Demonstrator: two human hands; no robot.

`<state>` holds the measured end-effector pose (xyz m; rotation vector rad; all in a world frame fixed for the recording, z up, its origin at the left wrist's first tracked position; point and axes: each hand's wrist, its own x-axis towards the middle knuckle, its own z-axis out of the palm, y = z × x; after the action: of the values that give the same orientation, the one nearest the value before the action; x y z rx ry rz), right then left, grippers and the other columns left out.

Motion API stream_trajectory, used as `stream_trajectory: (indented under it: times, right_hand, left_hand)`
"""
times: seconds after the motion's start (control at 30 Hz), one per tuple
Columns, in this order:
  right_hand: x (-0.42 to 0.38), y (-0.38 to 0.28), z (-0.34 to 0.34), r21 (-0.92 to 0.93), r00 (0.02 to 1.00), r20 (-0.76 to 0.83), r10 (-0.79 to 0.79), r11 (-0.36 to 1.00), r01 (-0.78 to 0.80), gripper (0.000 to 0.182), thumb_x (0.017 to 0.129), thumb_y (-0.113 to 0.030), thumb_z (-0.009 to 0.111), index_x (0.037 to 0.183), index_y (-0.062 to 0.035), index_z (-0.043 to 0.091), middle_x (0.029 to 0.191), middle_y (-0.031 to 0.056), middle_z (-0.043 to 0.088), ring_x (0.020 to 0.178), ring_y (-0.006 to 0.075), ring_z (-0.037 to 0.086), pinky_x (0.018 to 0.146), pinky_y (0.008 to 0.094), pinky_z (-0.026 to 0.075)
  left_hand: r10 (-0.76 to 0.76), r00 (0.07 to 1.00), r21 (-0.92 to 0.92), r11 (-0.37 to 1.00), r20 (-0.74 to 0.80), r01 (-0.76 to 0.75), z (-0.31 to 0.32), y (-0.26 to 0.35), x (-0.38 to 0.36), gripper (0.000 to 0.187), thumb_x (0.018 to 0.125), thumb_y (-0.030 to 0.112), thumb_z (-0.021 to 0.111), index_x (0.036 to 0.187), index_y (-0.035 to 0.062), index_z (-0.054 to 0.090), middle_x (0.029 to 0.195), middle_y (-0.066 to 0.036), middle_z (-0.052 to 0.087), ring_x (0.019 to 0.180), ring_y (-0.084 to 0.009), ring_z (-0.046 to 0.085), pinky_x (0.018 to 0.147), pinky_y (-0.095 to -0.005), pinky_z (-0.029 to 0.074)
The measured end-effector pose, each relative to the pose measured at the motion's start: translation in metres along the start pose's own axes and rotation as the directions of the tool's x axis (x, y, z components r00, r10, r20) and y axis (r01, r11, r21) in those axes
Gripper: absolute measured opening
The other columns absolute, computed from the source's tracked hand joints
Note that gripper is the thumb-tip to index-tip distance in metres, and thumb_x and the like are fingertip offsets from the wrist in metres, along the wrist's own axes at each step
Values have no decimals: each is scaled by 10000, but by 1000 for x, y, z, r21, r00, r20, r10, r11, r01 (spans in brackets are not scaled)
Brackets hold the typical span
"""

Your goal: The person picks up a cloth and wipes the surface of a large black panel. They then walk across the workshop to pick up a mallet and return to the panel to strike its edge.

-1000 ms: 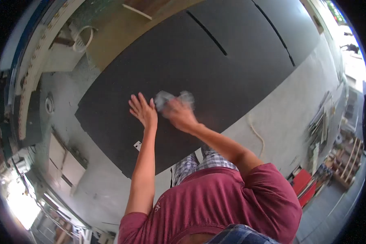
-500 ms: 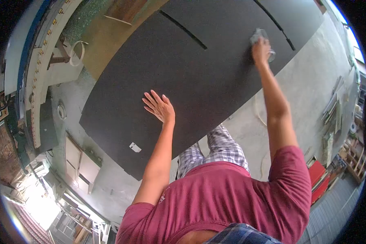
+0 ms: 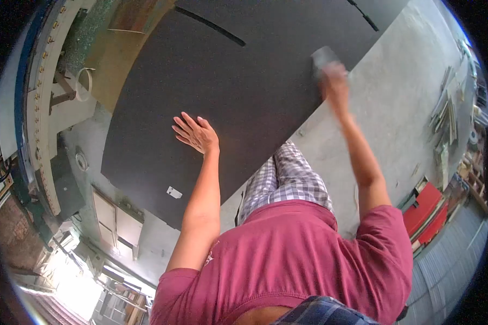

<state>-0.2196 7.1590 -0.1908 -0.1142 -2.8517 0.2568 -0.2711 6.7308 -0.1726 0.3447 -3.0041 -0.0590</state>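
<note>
A large dark panel [image 3: 244,92] spreads out in front of me, with a narrow black slot [image 3: 210,26] near its far side and a second slot [image 3: 363,15] at the upper right. My left hand [image 3: 198,134] lies flat on the panel with its fingers spread and holds nothing. Near the panel's right edge, my right hand [image 3: 335,81], blurred by motion, is on a pale grey cloth [image 3: 323,58] against the surface. A small white label [image 3: 174,192] lies on the panel, below my left hand.
A long machine with a pale edge [image 3: 40,108] runs along the left. Red pieces [image 3: 424,208] stand at the lower right, and thin strips [image 3: 445,116] lie on the grey floor [image 3: 387,103] farther up. A white framed piece [image 3: 116,222] is at the lower left.
My right hand has moved with the cloth down and left, nearer the panel's edge. My left hand stays flat. The whole view has shifted somewhat, carrying the slots and label toward the left.
</note>
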Motion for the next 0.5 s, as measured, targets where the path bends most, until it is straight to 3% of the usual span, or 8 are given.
stream_trajectory:
  times: [0.1,0.13,0.2,0.3,0.4,0.43,0.47,0.5]
  right_hand:
    - [65,33,-36,257,735,-12,678,712,-653,447,807,-74,567,1245,-115,493,1264,195,458,1238,343,394,1005,472,340]
    - [62,20,-28,261,737,-8,676,712,-651,447,807,-74,567,1245,-115,493,1264,195,458,1238,343,394,1005,472,340]
    - [54,-14,-9,-92,933,-227,279,948,-306,424,839,-40,508,1259,-93,498,1259,178,488,1200,361,438,999,506,334]
    - [1,-125,-10,84,1000,3,2,996,-2,446,788,-4,442,1206,-103,562,1288,190,479,1265,338,384,1072,508,234]
    - [-57,-214,-11,235,825,404,-395,917,323,419,803,-128,520,1200,-256,563,1345,40,449,1292,262,357,1101,542,197]
    - [-64,-220,-22,394,815,198,-545,805,443,384,839,-134,511,1189,-286,556,1312,-30,470,1262,196,387,1104,525,208]
    - [-62,-213,-19,391,813,198,-548,805,447,384,839,-134,511,1189,-286,556,1312,-30,470,1262,196,387,1104,525,208]
    - [-57,-199,-10,187,775,219,-593,805,563,388,851,-130,504,1208,-280,538,1282,-34,495,1233,176,415,1099,504,228]
  left_hand:
    - [-17,1000,17,1000,3,17,2,0,-3,532,956,350,354,1436,137,267,1509,-118,185,1379,-372,158,1097,-549,161]
    - [-18,1000,9,1000,6,18,0,1,-2,531,956,350,354,1435,137,269,1508,-117,187,1380,-371,154,1099,-546,158]
    - [-35,999,-1,999,4,35,-2,3,0,531,956,350,354,1435,136,271,1508,-117,189,1382,-370,151,1101,-543,156]
    - [-27,999,3,1000,-22,27,3,5,0,525,951,352,365,1423,132,301,1500,-122,210,1376,-375,167,1096,-544,166]
    - [-28,999,3,1000,-28,28,3,3,0,518,951,352,372,1415,129,316,1494,-124,228,1366,-387,193,1087,-552,182]
    - [-15,998,-1,1000,-59,15,4,2,1,513,951,350,374,1408,124,325,1488,-127,243,1354,-396,216,1079,-557,197]
    - [-18,998,-5,1000,-61,18,7,2,1,513,951,350,374,1408,124,325,1488,-127,243,1354,-396,216,1079,-557,197]
    - [-16,998,-6,1000,-63,15,7,1,0,514,951,351,373,1408,122,324,1489,-127,240,1356,-395,212,1081,-556,192]
